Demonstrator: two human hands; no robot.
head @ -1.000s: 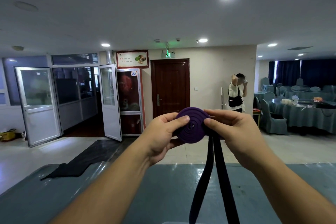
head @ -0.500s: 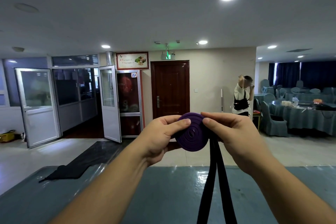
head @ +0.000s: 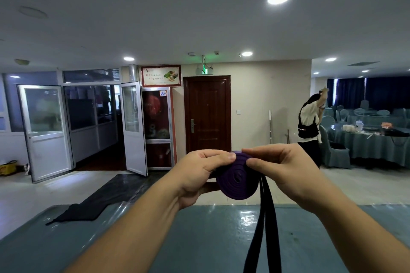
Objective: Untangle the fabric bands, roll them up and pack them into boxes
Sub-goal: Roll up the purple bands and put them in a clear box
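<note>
A purple fabric band wound into a flat spiral roll (head: 237, 180) is held up in front of me, above the table. My left hand (head: 197, 178) pinches its left side, thumb on the face. My right hand (head: 286, 170) pinches the top right of the roll with thumb and fingers. The unrolled tail of the band (head: 263, 232) hangs down in two dark strands from the roll's right edge and leaves the view at the bottom. No box is in view.
A blue-grey table (head: 199, 239) with a glossy cover lies below my hands. A black cloth (head: 86, 210) lies at its far left corner. A person (head: 310, 126) stands at the right near covered tables and chairs (head: 366, 139).
The roll has dropped lower and tilted so that its face looks more downward. My right thumb moved onto its top edge. The person at the right stepped further right.
</note>
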